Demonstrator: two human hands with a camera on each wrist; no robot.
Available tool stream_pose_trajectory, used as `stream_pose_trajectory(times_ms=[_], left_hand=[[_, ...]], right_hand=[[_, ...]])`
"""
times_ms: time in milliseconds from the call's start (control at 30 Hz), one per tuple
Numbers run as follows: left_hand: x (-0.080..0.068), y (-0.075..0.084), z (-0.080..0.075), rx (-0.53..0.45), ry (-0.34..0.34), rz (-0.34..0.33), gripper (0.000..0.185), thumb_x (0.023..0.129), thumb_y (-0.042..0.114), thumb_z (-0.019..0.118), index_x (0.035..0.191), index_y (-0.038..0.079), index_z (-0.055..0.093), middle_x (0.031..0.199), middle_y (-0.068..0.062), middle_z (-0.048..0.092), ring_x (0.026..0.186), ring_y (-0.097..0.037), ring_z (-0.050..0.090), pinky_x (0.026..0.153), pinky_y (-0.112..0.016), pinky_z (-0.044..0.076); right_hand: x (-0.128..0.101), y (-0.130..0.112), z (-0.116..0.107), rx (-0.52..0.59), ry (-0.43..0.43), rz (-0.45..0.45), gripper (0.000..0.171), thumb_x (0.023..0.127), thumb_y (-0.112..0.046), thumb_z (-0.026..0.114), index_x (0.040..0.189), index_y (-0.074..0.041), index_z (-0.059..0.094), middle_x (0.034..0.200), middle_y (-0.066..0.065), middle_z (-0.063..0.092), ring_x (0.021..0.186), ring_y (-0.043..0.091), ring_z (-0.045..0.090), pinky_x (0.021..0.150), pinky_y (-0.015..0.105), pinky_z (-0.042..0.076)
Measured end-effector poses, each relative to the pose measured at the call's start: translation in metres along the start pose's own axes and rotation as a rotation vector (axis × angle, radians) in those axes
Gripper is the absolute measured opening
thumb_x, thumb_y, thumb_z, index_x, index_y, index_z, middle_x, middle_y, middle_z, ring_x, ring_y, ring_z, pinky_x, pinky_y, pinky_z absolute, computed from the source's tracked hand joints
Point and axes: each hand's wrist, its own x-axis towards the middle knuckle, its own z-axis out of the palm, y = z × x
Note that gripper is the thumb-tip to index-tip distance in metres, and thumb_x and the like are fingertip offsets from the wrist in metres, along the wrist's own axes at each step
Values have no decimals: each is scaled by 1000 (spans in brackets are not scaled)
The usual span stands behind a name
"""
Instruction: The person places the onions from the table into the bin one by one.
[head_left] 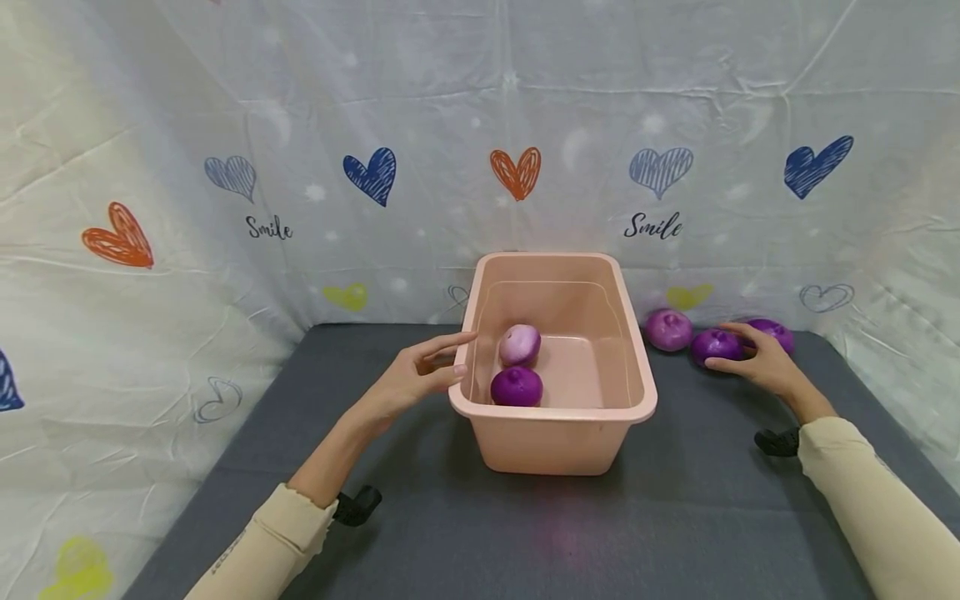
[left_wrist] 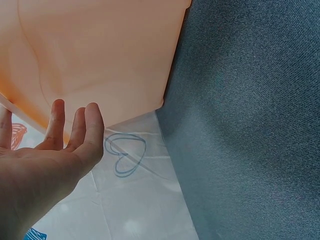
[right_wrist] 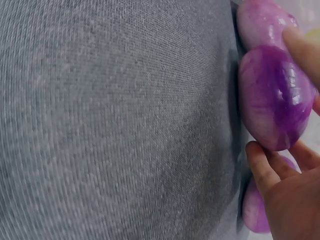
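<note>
A pink plastic bin (head_left: pixel 555 442) stands mid-table in the head view, with a pale purple onion (head_left: pixel 519 344) and a darker onion (head_left: pixel 517 387) inside. My left hand (head_left: pixel 416 367) rests against its left rim, fingers loosely bent; the left wrist view shows several of them beside the outer wall (left_wrist: pixel 100 55). To the right of the bin, my right hand (head_left: pixel 768 367) holds a dark purple onion (head_left: pixel 711 347) between thumb and fingers. In the right wrist view this onion (right_wrist: pixel 275 97) sits low against the table. A lighter onion (head_left: pixel 668 330) and another purple onion (head_left: pixel 776 333) flank it.
A dark grey cloth covers the table (head_left: pixel 435 542). Behind and at both sides hangs a pale curtain (head_left: pixel 442 100) printed with hearts and "Smile". The bin's walls rise between the two hands.
</note>
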Motion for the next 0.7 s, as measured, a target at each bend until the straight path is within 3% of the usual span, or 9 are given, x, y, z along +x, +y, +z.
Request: stream_pose_trajectory(times_ms=[200,700], left_hand=[[1,1,0,2,-6,2,57,100,28,68,153,20,50,151,-7,47,133,-28,49,100,-51,47],[1,0,-1,-16,-14,13,54,101,26,67,152,22,51,151,-9,47,133,-29,49,99,-51,47]], right_hand=[[0,2,2,-37,54,-56,62,92,-13,78,142,10,49,140,36,45,127,52,43,100,68,36],[-6,3,1,-49,95,-7,61,94,-21,78,141,7,51,140,37,44,120,58,49,96,68,40]])
